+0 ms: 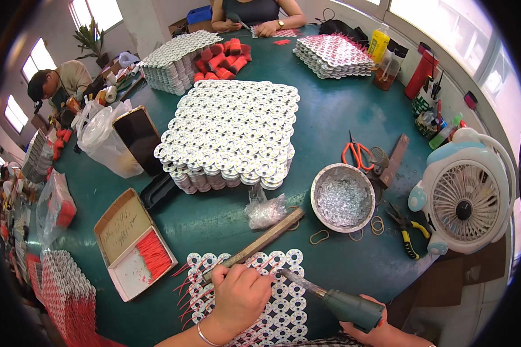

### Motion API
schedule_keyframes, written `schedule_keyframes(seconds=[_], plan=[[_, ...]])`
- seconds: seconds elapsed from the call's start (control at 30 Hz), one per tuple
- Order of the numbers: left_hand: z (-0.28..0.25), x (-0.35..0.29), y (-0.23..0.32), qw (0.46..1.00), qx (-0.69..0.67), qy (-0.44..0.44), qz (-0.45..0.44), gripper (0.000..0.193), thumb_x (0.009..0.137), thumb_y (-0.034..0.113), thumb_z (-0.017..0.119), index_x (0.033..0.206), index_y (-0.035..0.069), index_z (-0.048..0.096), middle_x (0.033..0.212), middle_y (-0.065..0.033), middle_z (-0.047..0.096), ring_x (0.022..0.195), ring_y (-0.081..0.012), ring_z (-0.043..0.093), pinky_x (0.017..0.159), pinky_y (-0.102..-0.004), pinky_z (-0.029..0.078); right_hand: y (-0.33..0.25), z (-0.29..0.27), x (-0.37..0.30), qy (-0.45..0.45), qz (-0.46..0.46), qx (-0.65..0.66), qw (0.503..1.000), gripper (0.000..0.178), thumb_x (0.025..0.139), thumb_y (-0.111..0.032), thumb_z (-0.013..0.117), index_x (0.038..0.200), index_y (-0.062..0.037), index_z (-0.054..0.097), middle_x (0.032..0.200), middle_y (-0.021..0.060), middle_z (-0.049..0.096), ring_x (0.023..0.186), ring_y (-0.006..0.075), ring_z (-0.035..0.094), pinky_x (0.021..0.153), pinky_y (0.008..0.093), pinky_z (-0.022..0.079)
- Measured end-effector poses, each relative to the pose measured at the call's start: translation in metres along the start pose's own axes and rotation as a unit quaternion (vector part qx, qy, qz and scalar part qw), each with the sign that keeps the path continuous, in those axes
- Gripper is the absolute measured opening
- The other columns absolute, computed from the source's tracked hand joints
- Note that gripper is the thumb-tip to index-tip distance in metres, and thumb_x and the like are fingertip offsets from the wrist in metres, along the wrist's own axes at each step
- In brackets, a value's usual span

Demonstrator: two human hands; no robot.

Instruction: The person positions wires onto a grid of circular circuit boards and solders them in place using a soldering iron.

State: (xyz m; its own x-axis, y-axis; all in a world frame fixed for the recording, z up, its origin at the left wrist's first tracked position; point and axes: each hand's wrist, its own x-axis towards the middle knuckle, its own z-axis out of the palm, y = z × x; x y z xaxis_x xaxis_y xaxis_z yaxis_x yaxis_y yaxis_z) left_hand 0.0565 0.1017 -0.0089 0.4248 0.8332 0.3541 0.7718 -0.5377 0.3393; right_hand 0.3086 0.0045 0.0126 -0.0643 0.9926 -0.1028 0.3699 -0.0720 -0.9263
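Trailing red wires [180,270], white round boards [286,304] form a grid.

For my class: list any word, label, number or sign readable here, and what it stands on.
Open cardboard box: dark handwriting inside its lid, not copied out here.
Yellow bottle: printing too small to read.
Sheet of white discs: tiny marks, too small to read.
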Motion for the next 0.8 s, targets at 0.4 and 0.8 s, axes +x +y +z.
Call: schedule_keyframes(seconds=[0.4, 0.8], plan=[[0.001, -0.001, -0.001, 1.000, 0.002, 0.010, 0.001, 0.015, 0.063, 0.012, 0.070, 0.076, 0.016, 0.065, 0.068, 0.0047, 0.049, 0.070, -0.0145, 0.050, 0.071, -0.0366, 0.029, 0.001, -0.001, 0.004, 0.029, -0.163, -0.015, 0.986, 0.043, 0.074, -0.008, 0.072, 0.109, 0.0038, 0.051, 0.096, 0.0151, 0.065, 0.084, 0.0208, 0.064, 0.072, 0.0309, 0.051], [-0.040, -0.003, 0.017, 0.998, 0.047, 0.016, 0.028, 0.015, 0.065, 0.010, 0.068, 0.079, 0.016, 0.066, 0.069, 0.0052, 0.050, 0.071, -0.0154, 0.050, 0.070, -0.0365, 0.029, 0.018, -0.025, -0.012, -0.080, 0.104, 0.090, 0.987, 0.024, 0.075, -0.004, 0.061, 0.099, 0.0020, 0.061, 0.079, 0.0091, 0.064, 0.068, 0.0179, 0.062, 0.063, 0.0324, 0.050]])
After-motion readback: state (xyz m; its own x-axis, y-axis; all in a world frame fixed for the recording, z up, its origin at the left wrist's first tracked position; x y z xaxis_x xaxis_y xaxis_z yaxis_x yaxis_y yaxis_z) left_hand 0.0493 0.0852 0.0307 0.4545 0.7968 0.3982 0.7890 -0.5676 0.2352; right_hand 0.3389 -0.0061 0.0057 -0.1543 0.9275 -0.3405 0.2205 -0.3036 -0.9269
